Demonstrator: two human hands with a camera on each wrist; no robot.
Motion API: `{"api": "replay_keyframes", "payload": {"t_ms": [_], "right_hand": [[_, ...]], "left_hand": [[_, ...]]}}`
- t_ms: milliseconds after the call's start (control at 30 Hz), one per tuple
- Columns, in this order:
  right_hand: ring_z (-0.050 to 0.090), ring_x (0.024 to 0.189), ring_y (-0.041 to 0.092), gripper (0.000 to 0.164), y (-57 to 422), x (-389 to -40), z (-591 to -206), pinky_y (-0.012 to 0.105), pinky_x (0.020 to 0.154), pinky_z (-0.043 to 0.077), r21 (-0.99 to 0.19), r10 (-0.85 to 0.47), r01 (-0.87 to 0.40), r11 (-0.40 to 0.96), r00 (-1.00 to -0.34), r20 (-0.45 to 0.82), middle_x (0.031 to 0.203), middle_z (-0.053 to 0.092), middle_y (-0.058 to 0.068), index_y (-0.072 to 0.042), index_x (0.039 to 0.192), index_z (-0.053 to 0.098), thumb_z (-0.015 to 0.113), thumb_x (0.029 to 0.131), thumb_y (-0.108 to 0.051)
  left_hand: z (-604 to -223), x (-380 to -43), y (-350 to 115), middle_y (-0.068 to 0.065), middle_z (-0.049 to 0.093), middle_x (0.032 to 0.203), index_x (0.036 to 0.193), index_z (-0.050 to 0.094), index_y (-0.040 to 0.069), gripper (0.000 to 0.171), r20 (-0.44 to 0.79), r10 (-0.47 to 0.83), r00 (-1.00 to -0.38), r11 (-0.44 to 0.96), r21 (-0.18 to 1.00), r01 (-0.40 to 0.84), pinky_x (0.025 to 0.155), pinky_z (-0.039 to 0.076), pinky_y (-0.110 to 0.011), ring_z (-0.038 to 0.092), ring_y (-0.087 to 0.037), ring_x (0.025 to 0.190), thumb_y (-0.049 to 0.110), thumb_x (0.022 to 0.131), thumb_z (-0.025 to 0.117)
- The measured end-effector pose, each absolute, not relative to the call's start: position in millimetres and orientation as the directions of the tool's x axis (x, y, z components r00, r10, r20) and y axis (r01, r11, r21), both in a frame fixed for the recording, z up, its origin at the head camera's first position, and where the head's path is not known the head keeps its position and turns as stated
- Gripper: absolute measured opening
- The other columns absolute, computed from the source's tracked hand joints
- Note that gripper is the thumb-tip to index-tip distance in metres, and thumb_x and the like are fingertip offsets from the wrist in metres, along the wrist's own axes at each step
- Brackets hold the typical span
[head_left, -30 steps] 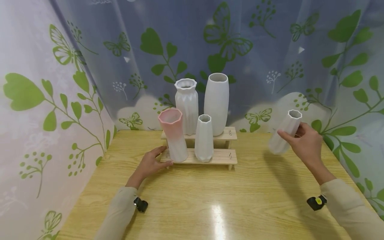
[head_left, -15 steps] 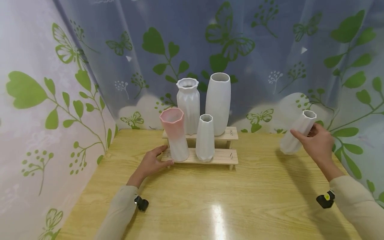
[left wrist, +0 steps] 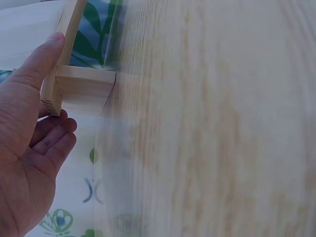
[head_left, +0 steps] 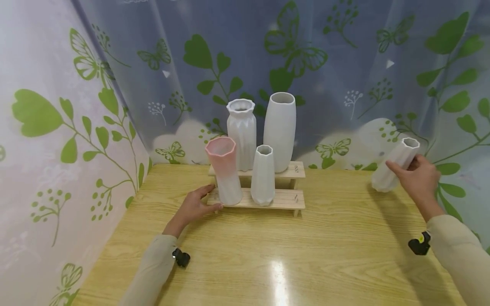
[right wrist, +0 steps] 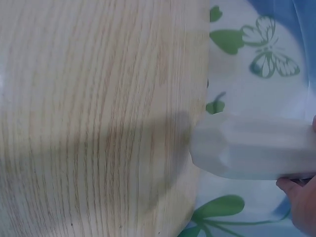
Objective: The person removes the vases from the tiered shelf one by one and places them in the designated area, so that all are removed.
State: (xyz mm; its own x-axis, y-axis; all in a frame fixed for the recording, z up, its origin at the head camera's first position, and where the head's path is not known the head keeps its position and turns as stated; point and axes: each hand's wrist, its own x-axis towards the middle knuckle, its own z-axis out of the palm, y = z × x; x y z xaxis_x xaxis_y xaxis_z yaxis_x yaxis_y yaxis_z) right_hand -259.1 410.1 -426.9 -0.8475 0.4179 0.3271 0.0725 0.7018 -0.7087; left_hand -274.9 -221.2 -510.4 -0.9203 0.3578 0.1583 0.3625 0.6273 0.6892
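My right hand (head_left: 420,177) grips a slim white faceted vase (head_left: 396,165), tilted with its mouth to the right, over the table's far right part. Whether its base touches the tabletop I cannot tell. My left hand (head_left: 193,207) holds the left end of a two-step wooden stand (head_left: 283,199), the thumb along the front edge and fingers beneath in the left wrist view. On the lower step stand a pink-and-white vase (head_left: 225,174) and a small white faceted vase (head_left: 263,176). Behind them, a ruffled-rim white vase (head_left: 242,131) and a tall smooth white vase (head_left: 280,131) occupy the upper step.
The wood-grain table (head_left: 245,255) ends at a curtain (head_left: 325,85) printed with leaves and butterflies at the back. Similar patterned cloth (head_left: 42,170) hangs at the left and right sides. Each wrist carries a small black camera (head_left: 181,257).
My right hand has carried the tilted white vase to the right, toward the table's right edge. The left hand stays on the stand, and the vases there stand as before.
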Motion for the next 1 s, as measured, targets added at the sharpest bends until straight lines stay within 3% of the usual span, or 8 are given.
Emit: {"api": "replay_keyframes", "payload": {"t_ms": [467, 1000], "right_hand": [[0.038, 0.072, -0.017, 0.077, 430, -271, -434, 0.002, 0.059, 0.036, -0.744, 0.493, 0.180, 0.643, -0.841, 0.222, 0.133, 0.061, 0.031, 0.008, 0.142, 0.055, 0.072, 0.092, -0.048], [0.040, 0.079, -0.012, 0.081, 436, -275, -435, 0.007, 0.059, 0.038, -0.739, 0.471, 0.204, 0.642, -0.866, 0.170, 0.139, 0.057, 0.032, 0.007, 0.147, 0.050, 0.069, 0.093, -0.050]], "left_hand": [[-510, -276, -222, -0.022, 0.048, 0.153, 0.150, 0.049, -0.001, 0.088, 0.140, 0.358, -0.923, 0.630, 0.693, 0.350, 0.109, 0.048, -0.054, 0.051, -0.043, 0.136, 0.043, 0.084, 0.085], [-509, -275, -221, -0.021, 0.048, 0.153, 0.151, 0.049, -0.001, 0.088, 0.133, 0.350, -0.927, 0.631, 0.698, 0.338, 0.110, 0.047, -0.054, 0.051, -0.044, 0.136, 0.044, 0.084, 0.085]]}}
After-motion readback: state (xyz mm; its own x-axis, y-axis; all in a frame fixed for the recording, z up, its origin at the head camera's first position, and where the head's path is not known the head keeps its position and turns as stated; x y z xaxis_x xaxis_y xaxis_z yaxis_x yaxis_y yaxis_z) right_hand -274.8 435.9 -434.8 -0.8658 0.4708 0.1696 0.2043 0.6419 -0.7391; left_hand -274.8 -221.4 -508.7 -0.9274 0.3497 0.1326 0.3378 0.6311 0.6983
